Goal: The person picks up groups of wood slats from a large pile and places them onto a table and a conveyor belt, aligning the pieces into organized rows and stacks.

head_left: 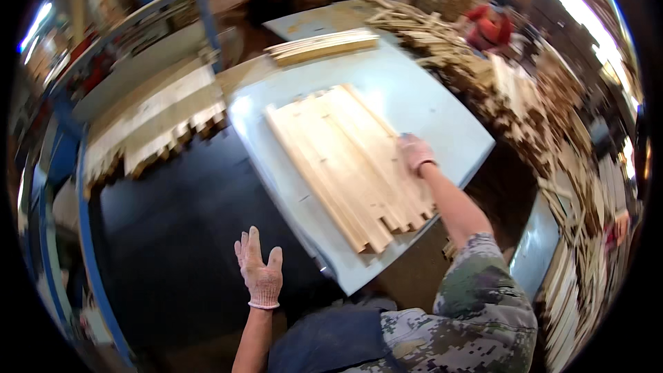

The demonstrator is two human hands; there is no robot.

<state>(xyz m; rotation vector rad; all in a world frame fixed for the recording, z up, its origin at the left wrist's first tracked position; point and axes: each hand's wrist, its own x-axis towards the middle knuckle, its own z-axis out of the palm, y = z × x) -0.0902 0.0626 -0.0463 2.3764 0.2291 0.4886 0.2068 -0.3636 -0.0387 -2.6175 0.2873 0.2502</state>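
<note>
A panel of pale wooden strips [345,159] lies side by side on a light blue metal table [445,114], its near ends uneven. My right hand [416,153], in a pale knitted glove, is at the panel's right edge with its fingers curled. A small bluish spot shows by those fingertips; blur hides what it is. My left hand [261,273], gloved too, hovers over the black surface [186,228] left of the table. Its fingers and thumb are spread, and nothing is in it.
A bundle of wooden strips [321,46] lies at the table's far edge. More joined strips [159,114] rest in a blue metal frame [86,235] at left. Heaped strips [511,90] line the right side, where a person in red [489,27] is.
</note>
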